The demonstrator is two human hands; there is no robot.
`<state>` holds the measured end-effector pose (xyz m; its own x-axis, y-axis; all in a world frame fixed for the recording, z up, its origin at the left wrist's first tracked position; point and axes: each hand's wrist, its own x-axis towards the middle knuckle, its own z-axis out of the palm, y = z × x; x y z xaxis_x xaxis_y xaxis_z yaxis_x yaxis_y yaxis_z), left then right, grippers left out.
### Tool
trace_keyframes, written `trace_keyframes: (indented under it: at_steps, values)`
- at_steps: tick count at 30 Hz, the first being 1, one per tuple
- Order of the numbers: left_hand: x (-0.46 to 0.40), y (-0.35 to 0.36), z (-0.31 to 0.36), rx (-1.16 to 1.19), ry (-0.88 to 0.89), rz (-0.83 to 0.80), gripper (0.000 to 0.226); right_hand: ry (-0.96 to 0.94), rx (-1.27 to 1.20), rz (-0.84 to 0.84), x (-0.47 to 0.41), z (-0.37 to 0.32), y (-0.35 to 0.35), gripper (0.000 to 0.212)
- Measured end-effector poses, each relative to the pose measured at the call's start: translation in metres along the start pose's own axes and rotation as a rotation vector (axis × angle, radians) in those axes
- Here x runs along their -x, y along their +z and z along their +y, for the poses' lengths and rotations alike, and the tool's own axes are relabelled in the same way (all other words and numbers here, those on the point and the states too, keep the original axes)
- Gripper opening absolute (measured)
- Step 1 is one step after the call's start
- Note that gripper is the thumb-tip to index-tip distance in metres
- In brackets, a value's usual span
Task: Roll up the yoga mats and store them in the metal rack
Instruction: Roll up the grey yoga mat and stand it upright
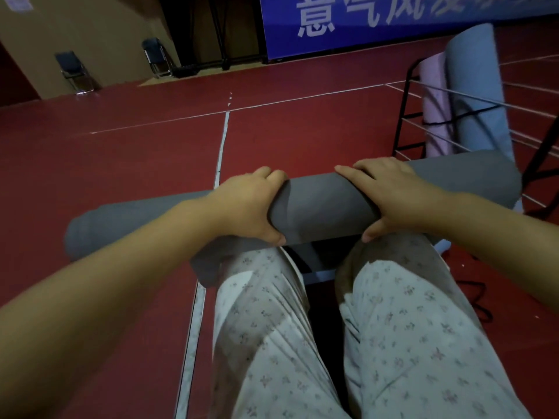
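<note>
here, a rolled grey yoga mat (323, 204) was held across the picture, just above the knees of the floral trousers (408, 343); its long axis ran crosswise to the legs, from lower left to upper right, so that the left end sat lower and nearer the bottom of the view while the right end pointed toward the metal rack (406, 116); the roll was gripped near its middle by both hands; the left hand (251, 207) was wrapped over the top, fingers curled over the far side and thumb tucked beneath the near side; the right hand (390, 192) was laid over the roll a little further right, fingers curled over the far edge and thumb hooked under; a loose flap of the same grey material was seen hanging below the roll between the left forearm and the left knee; whether the right end touched the rack could not be told; in the rack, at the upper right, a blue rolled mat (478, 95) and a pink rolled mat (434, 95) were stood nearly upright, side by side, leaning slightly, the pink one to the left; a red floor (136, 152) with white lines was spread beneath everything; two folding chairs (74, 71) were set against the far wall at upper left, and a blue banner (393, 16) with white characters was hung along the top.
</note>
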<state>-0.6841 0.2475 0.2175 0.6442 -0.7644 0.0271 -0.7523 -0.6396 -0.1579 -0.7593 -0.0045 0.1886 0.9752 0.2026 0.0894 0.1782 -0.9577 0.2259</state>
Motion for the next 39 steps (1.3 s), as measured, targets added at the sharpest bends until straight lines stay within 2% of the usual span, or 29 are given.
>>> trace_keyframes:
  at_steps: [4,9,13,15,20,27,31,34,36,39]
  values:
    - [-0.012,-0.003,-0.004,0.050,0.004,-0.077,0.098,-0.009,-0.061,-0.010,-0.009,0.004,-0.005,0.123]
    - [-0.006,0.002,-0.011,-0.167,-0.023,-0.125,0.127,0.010,-0.145,-0.019,-0.013,0.011,-0.003,0.121]
    - [0.000,0.006,-0.014,-0.158,-0.042,-0.072,0.132,0.010,-0.130,0.003,-0.013,0.011,-0.002,0.116]
    - [0.000,0.002,-0.014,-0.135,-0.037,-0.043,0.128,0.011,-0.095,0.002,-0.013,0.007,-0.004,0.109]
    - [0.010,-0.016,-0.009,-0.187,-0.008,0.012,0.102,0.033,-0.031,0.037,0.000,0.002,-0.019,0.099]
    - [0.069,-0.049,0.005,-0.242,0.047,0.141,0.097,0.002,-0.080,0.167,0.051,-0.020,-0.055,0.101]
    - [0.106,-0.043,0.028,-0.199,0.088,0.197,0.094,-0.020,-0.076,0.159,0.086,-0.037,-0.055,0.098]
    - [0.128,-0.028,0.040,-0.173,0.104,0.238,0.095,-0.063,-0.063,0.265,0.105,-0.046,-0.043,0.095]
    - [0.140,-0.013,0.046,-0.139,0.088,0.228,0.094,-0.092,-0.070,0.268,0.113,-0.053,-0.030,0.097]
    - [0.146,0.013,0.047,-0.065,0.063,0.109,0.090,-0.128,-0.084,0.192,0.113,-0.060,-0.009,0.099]
